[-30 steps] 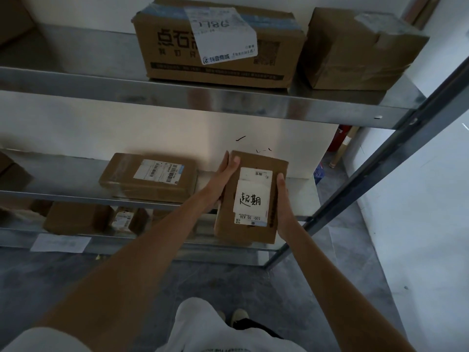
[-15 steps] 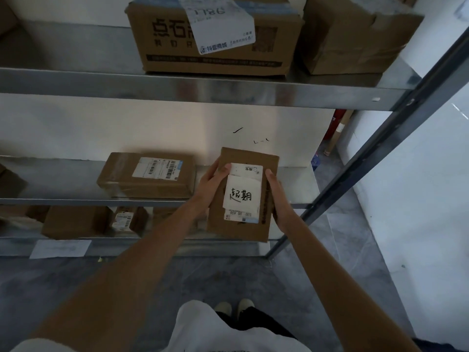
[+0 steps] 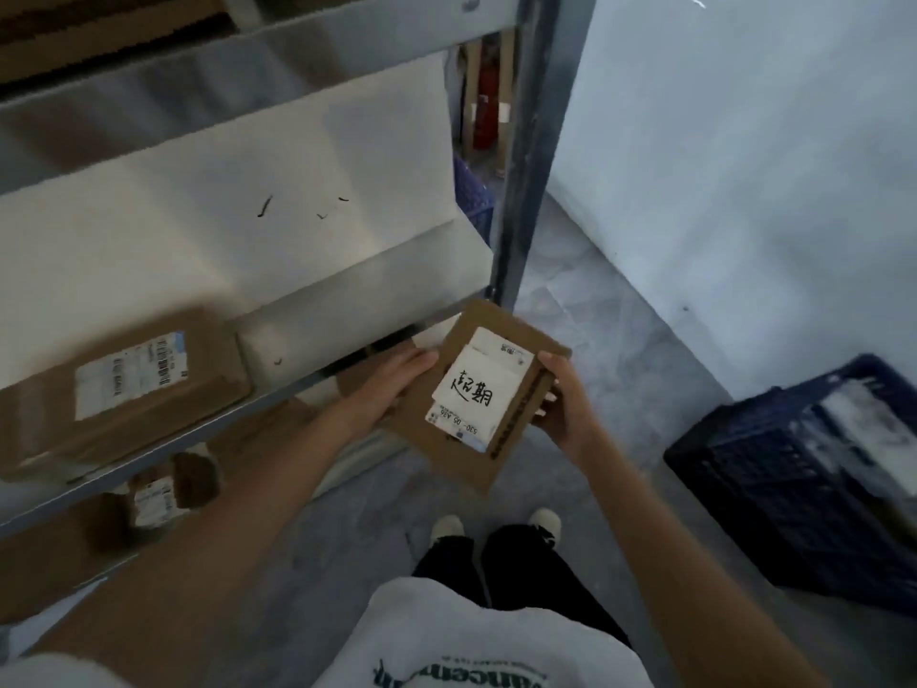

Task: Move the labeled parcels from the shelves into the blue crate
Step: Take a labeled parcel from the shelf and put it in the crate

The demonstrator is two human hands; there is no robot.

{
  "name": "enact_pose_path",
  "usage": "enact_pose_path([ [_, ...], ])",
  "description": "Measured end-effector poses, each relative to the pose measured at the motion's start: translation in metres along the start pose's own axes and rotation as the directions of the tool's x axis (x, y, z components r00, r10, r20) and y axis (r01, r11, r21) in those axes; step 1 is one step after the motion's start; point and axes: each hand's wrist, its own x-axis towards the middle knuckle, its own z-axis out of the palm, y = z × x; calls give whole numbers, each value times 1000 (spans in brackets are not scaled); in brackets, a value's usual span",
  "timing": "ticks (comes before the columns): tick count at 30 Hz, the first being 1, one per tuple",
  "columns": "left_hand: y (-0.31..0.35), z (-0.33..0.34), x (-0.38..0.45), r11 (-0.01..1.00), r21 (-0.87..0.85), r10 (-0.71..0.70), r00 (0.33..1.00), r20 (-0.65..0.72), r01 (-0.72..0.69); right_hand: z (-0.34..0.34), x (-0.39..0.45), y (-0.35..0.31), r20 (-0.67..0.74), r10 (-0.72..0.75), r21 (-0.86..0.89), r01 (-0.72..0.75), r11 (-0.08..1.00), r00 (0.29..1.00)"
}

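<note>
The parcel (image 3: 471, 394) is off the shelf, carried in the air just right of the shelf's steel post (image 3: 521, 156) and above the floor, tilted, label up. Left hand (image 3: 392, 384) lies flat along its left edge, right hand (image 3: 565, 404) clamps the right edge, fingers (image 3: 546, 394) curled onto the top face, so both hands are closed on the box. It looks a small, stiff cardboard carton, probably light (two hands carry it easily), and the dry card should not slip; the opposite long edges are the sensible hold. On the white label, big handwritten characters, seemingly "超期", with a printed code below that may read "530-05 A36". The blue crate (image 3: 774, 479) sits on the floor well right of the post. Another labeled box (image 3: 124, 384) waits on the shelf left of it; its print is too blurred to read.
</note>
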Motion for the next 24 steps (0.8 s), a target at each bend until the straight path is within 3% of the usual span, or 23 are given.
enact_pose_path([
  [8, 50, 165, 77, 991, 133, -5, 997, 79, -6, -152, -36, -38, -376, -101, 254, 207, 945, 921],
  [18, 51, 404, 127, 968, -110, -188, 945, 267, 224, -330, -114, -50, -724, -83, 380, 496, 781, 685],
  [24, 39, 491, 156, 977, 11, -204, 931, 302, 211, -416, -141, -37, -792, 107, 354, 310, 882, 602],
])
